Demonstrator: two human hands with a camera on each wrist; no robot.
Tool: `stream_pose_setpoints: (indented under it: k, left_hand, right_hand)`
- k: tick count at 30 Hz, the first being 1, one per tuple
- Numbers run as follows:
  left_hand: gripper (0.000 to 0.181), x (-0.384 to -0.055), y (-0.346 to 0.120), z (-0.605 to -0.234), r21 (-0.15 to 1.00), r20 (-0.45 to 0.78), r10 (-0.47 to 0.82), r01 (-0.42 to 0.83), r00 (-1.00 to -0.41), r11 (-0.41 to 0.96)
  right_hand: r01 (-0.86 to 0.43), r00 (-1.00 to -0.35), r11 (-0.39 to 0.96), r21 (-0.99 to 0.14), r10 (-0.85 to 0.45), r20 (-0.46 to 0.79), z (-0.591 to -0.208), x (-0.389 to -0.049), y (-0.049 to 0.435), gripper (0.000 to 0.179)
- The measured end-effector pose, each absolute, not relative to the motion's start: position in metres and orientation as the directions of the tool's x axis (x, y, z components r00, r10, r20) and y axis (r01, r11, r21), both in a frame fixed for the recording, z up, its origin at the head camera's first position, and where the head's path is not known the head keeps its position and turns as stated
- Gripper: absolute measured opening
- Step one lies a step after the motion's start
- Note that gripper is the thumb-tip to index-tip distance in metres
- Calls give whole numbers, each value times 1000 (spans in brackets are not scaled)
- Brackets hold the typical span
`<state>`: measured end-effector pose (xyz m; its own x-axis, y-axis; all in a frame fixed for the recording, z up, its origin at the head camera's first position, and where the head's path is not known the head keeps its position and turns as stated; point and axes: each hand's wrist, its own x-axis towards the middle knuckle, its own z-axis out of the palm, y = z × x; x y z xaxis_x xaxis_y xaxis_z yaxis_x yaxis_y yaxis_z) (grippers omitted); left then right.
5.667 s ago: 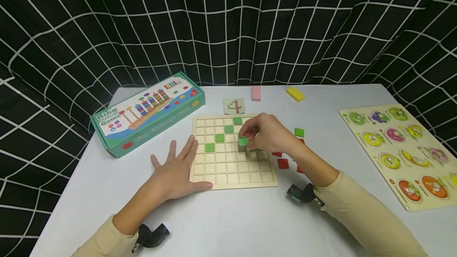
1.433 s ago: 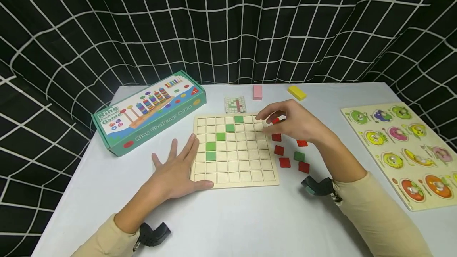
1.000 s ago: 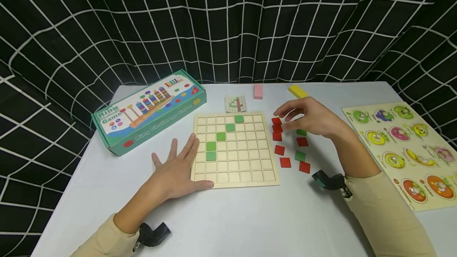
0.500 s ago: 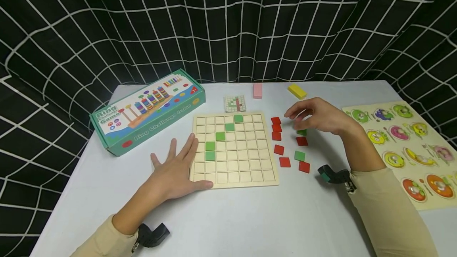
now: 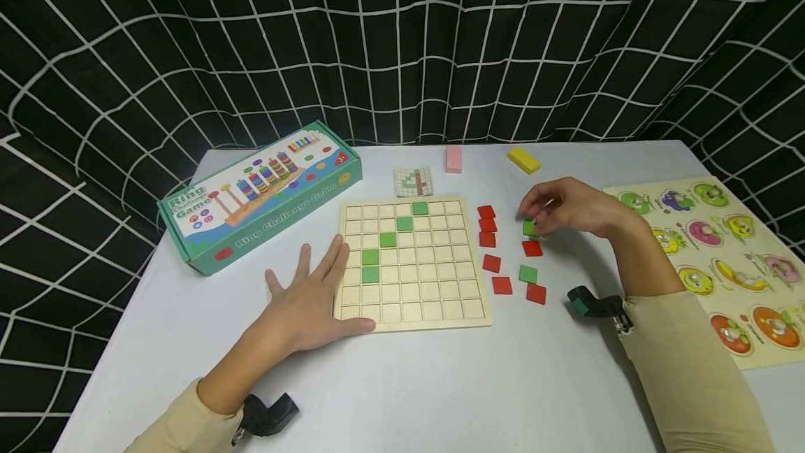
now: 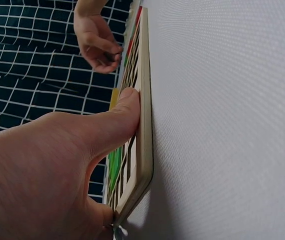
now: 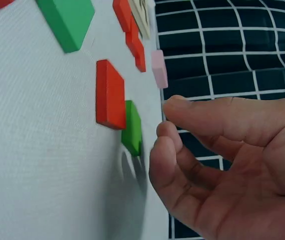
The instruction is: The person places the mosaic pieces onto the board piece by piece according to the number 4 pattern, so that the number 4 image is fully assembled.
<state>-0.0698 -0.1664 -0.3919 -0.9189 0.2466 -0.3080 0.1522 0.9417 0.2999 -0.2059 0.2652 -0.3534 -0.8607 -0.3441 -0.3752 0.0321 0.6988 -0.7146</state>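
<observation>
A wooden grid board (image 5: 434, 292) lies mid-table with several green tiles (image 5: 388, 239) set in its cells. My left hand (image 5: 308, 306) spreads over the board's left side, fingertips at the left edge and thumb (image 6: 125, 112) resting on the front rim. To the right of the board, my right hand (image 5: 566, 208) hovers with loosely bent fingers just over a loose green tile (image 5: 530, 228). In the right wrist view, that green tile (image 7: 132, 129) lies on the table, apart from the thumb and fingertips, beside a red tile (image 7: 110, 95). Nothing is held in the right hand.
Several red tiles (image 5: 502, 285) and another green tile (image 5: 528, 274) lie right of the board. Behind it are a small pattern card (image 5: 413, 182), a pink block (image 5: 453, 159) and a yellow block (image 5: 524, 159). A game box (image 5: 260, 198) stands left; a fruit puzzle board (image 5: 755, 285) lies right.
Earlier the right hand held a green tile over the board; another green tile now sits in the left columns. The right hand has since moved right, past the red tiles. The left hand stayed.
</observation>
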Motion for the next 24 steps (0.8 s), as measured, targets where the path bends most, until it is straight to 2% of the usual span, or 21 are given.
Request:
stream_pose_setpoints:
  k: [12,24]
  left_hand:
    - [127,-70,-166,-393,293,-311,250,158,-917,943]
    - [128,-70,-167,-393,295,-304,250,159,-919,942]
  right_hand:
    - [28,-853,745,-666,-329,-405,-365,-210,270,44]
    - [-25,-869,754,-657,-342,-359,-366,-211,268,40]
